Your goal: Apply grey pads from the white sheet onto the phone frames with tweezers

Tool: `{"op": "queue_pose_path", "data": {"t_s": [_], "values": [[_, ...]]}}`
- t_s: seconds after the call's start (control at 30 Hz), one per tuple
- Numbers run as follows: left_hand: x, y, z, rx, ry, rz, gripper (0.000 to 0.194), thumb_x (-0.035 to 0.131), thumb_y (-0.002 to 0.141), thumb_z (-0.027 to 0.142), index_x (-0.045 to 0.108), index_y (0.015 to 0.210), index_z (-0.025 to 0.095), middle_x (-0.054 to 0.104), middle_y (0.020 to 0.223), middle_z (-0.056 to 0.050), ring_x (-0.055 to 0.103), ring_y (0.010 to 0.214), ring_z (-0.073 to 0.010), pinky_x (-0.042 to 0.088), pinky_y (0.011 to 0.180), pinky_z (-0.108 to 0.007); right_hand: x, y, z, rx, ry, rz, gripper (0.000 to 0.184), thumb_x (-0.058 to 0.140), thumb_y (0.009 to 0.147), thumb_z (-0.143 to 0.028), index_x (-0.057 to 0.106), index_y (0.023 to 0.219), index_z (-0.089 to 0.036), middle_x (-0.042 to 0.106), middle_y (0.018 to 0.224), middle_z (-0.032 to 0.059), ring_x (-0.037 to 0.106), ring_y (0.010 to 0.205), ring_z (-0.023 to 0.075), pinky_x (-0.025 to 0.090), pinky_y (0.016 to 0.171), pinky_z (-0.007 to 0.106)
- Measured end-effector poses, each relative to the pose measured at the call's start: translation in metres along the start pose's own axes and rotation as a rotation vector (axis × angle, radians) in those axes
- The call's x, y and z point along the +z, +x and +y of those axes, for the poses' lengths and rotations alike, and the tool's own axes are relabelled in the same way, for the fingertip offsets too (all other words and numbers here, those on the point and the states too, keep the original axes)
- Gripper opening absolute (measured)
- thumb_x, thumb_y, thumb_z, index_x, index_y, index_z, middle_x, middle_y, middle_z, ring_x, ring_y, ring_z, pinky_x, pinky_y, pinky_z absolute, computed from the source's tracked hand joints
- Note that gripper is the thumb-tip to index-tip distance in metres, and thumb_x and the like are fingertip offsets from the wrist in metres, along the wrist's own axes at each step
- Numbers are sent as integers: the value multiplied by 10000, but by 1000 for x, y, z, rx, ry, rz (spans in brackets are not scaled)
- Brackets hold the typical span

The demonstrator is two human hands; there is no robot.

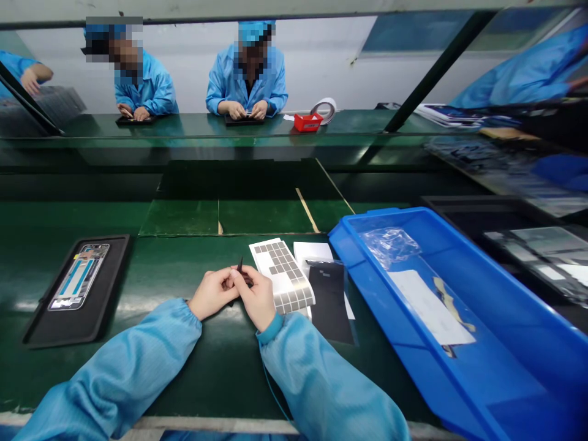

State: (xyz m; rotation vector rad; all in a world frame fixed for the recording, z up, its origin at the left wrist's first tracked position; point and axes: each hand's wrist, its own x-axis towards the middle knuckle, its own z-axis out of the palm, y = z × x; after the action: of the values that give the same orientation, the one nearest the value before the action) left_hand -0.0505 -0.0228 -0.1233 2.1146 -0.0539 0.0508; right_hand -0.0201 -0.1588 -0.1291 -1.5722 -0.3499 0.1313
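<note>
Green table (220,367) spread across the middle and lower frame. Right side taken up by a blue bin (386,327), set at a slant. At left, a black tray (108,294) is seen, well apart from the hands. Right of centre, a gridded sheet (285,269) is laid just beside the right hand, which is the nearer one; its long axis is slanted from upper left to lower right, its lower end curled up. Whether it is touched cannot be told. A dark film (328,300) is placed beyond it, towards the bin. A phone body (80,278) is held in the tray, long axis tilted to the upper right. At frame centre, a dark pointed tool (239,264) is pinched by the right hand (256,298), its point directed up the frame. The left hand's (212,293) fingertips are bunched against it; their grip is partly hidden.
</note>
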Motion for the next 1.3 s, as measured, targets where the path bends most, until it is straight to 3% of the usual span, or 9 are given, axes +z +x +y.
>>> {"op": "queue_pose_path", "data": {"t_s": [0.1, 0.23, 0.47, 0.67, 0.9, 1.1, 1.3], "values": [[0, 0, 1, 1, 3, 22, 330, 603, 850, 342, 436, 620, 175, 394, 561, 67, 360, 539, -77, 285, 538, -203, -2, -1, -3, -38, -95, 1, 280, 522, 978, -397, 692, 888, -194, 685, 737, 10, 655, 687, 164, 519, 648, 255], [0, -1, 1, 9, -7, -4, 275, 588, 866, 321, 435, 681, 185, 451, 605, 62, 399, 556, -79, 316, 551, -195, -4, -1, -4, -51, -155, 16, 300, 493, 995, -394, 697, 898, -196, 679, 744, 10, 633, 683, 163, 482, 642, 257], [-3, 1, 6, 27, -56, -56, 205, 528, 951, 359, 608, 1006, 178, 569, 670, 40, 487, 576, -96, 373, 577, -200, -1, 0, 4, -44, 2, 32, 344, 442, 1016, -404, 695, 1103, -188, 717, 1092, 75, 665, 1033, 214, 519, 923, 332], [-3, 1, 4, 45, -36, -58, 239, 525, 942, 325, 596, 796, 149, 541, 625, 34, 468, 565, -90, 360, 571, -198, -1, 1, 5, -54, -15, 2, 345, 448, 1015, -404, 700, 1077, -177, 719, 1053, 79, 673, 993, 205, 527, 891, 321], [-1, -1, 1, 39, -12, -29, 202, 569, 897, 316, 651, 935, 135, 534, 652, 38, 450, 577, -90, 343, 557, -192, -1, -1, 4, -27, -24, -28, 283, 547, 971, -390, 682, 1075, -164, 722, 911, 49, 684, 818, 176, 539, 742, 262], [0, 0, 1, 22, 4, -45, 218, 556, 881, 280, 586, 717, 140, 492, 583, 45, 431, 542, -80, 329, 541, -191, -2, 0, 2, -43, -65, -32, 311, 486, 1003, -391, 705, 1010, -170, 711, 867, 38, 674, 816, 172, 512, 733, 254], [0, -2, 0, 38, 39, -54, 241, 533, 903, 351, 631, 854, 136, 540, 632, 27, 460, 563, -97, 348, 553, -202, -1, -2, 2, -9, -27, -17, 319, 497, 991, -383, 701, 1086, -157, 731, 935, 58, 687, 857, 187, 532, 773, 276]]}}
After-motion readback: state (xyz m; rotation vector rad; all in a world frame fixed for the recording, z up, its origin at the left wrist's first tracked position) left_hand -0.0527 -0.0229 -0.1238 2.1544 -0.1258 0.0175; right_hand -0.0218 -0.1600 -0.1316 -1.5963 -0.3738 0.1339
